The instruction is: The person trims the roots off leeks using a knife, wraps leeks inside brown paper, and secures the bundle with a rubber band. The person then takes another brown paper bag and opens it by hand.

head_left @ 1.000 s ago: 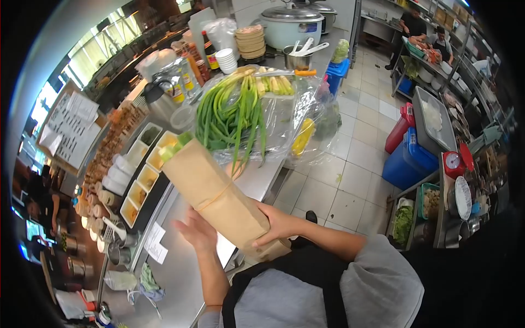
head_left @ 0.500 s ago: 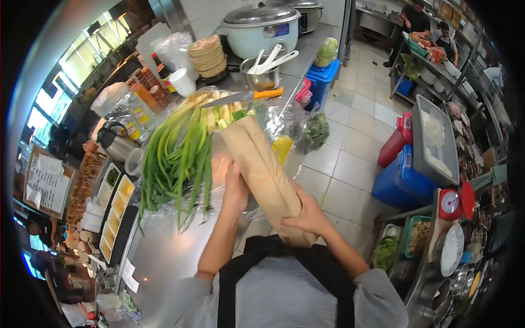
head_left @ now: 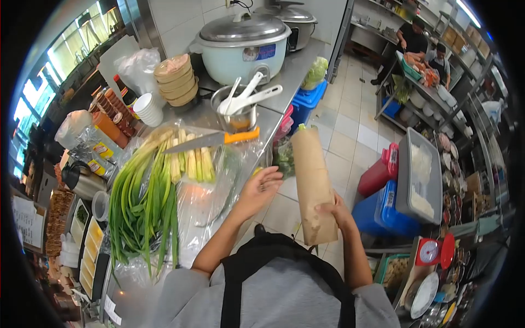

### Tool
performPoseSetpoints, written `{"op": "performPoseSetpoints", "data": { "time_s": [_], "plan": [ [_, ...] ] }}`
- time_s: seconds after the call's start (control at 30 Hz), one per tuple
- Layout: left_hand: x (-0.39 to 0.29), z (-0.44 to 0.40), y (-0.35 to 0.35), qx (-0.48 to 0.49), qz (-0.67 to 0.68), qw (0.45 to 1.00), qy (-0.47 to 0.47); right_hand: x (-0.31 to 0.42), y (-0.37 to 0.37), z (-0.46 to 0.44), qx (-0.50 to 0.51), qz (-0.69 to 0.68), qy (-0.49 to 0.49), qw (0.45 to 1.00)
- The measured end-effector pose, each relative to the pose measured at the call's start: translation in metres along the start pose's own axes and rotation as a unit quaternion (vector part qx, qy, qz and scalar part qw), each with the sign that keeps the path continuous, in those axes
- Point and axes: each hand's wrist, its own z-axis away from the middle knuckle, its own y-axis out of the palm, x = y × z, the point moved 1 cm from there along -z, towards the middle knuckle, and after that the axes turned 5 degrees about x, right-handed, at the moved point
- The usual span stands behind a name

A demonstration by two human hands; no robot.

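Note:
My right hand [head_left: 334, 212] grips the lower part of a long brown paper bundle [head_left: 313, 180], held nearly upright, with a bit of green showing at its top end. To the left of the bundle, my left hand [head_left: 262, 188] is apart from it, fingers spread and holding nothing. Long green onions [head_left: 143, 202] lie on clear plastic on the metal counter [head_left: 136, 295]. Cut pale stalks [head_left: 197, 164] lie beside them, and a knife with an orange handle [head_left: 241, 136] rests across their tops.
A large rice cooker [head_left: 243, 49], a pot with white utensils [head_left: 235, 109] and stacked bowls [head_left: 176, 79] stand beyond the greens. Blue bin [head_left: 383, 210] and grey tub [head_left: 418, 177] stand at right. Two people [head_left: 413, 41] work at a far table.
My left hand has let go of the paper bundle and moved left. The bundle has swung more upright and right in my right hand, and the view has turned right.

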Motion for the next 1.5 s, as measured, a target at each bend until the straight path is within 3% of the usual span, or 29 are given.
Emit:
{"op": "performPoseSetpoints", "data": {
  "time_s": [0.1, 0.27, 0.4, 0.53, 0.67, 0.73, 0.8, 0.87, 0.97, 1.03, 1.1, 1.13, 1.17, 1.2, 1.27, 1.33, 1.37, 1.4, 1.43, 1.5],
  "plan": [
    [-0.006, -0.004, -0.043, -0.021, -0.015, 1.0, -0.011, 0.022, -0.026, -0.058, -0.002, 0.046, 0.018, 0.999],
    [-0.011, -0.025, -0.057, -0.199, 0.131, 0.966, -0.099, 0.048, -0.053, -0.163, 0.069, 0.104, 0.029, 0.992],
    [-0.013, -0.048, -0.061, -0.336, 0.101, 0.932, -0.092, 0.065, -0.074, -0.248, 0.175, 0.152, 0.056, 0.971],
    [-0.02, -0.06, -0.05, -0.44, 0.079, 0.894, -0.038, 0.098, -0.087, -0.329, 0.277, 0.277, 0.028, 0.92],
    [-0.005, -0.079, -0.018, -0.541, 0.079, 0.836, -0.056, 0.136, -0.096, -0.412, 0.371, 0.362, -0.007, 0.855],
    [0.004, -0.086, -0.005, -0.56, 0.092, 0.821, -0.056, 0.15, -0.091, -0.443, 0.387, 0.388, -0.046, 0.835],
    [0.01, -0.094, 0.01, -0.571, 0.095, 0.81, -0.095, 0.166, -0.076, -0.465, 0.41, 0.493, -0.083, 0.763],
    [0.009, -0.093, 0.025, -0.59, 0.101, 0.796, -0.091, 0.164, -0.056, -0.487, 0.406, 0.546, -0.086, 0.728],
    [0.016, -0.08, 0.048, -0.565, 0.004, 0.823, -0.05, 0.159, -0.025, -0.501, 0.394, 0.569, -0.169, 0.702],
    [0.014, -0.072, 0.068, -0.605, -0.005, 0.795, -0.042, 0.168, -0.013, -0.485, 0.323, 0.513, -0.327, 0.725],
    [0.016, -0.057, 0.084, -0.651, 0.017, 0.759, 0.006, 0.203, -0.021, -0.439, 0.295, 0.397, -0.402, 0.771],
    [0.009, -0.054, 0.091, -0.673, 0.017, 0.739, 0.021, 0.217, -0.026, -0.407, 0.321, 0.331, -0.25, 0.851],
    [-0.002, -0.052, 0.099, -0.679, 0.044, 0.732, -0.019, 0.21, -0.038, -0.394, 0.4, 0.264, -0.105, 0.871],
    [-0.009, -0.046, 0.107, -0.69, 0.073, 0.718, -0.055, 0.209, -0.021, -0.369, 0.594, 0.069, -0.156, 0.786],
    [-0.01, -0.032, 0.113, -0.664, -0.002, 0.746, -0.052, 0.159, 0.027, -0.327, 0.745, 0.032, -0.063, 0.663],
    [-0.017, -0.028, 0.118, -0.658, -0.105, 0.743, -0.066, 0.115, 0.088, -0.261, 0.79, 0.18, 0.035, 0.585],
    [-0.015, -0.023, 0.118, -0.651, -0.192, 0.731, -0.071, 0.088, 0.111, -0.231, 0.822, 0.198, -0.002, 0.534],
    [-0.01, -0.015, 0.119, -0.679, -0.188, 0.707, -0.066, 0.067, 0.128, -0.205, 0.845, 0.212, -0.041, 0.489],
    [-0.004, -0.004, 0.118, -0.68, -0.246, 0.685, -0.091, 0.056, 0.143, -0.185, 0.859, 0.213, -0.041, 0.463],
    [-0.006, 0.028, 0.126, -0.682, -0.302, 0.656, -0.12, 0.034, 0.168, -0.145, 0.856, 0.279, 0.064, 0.43]
  ]
}}
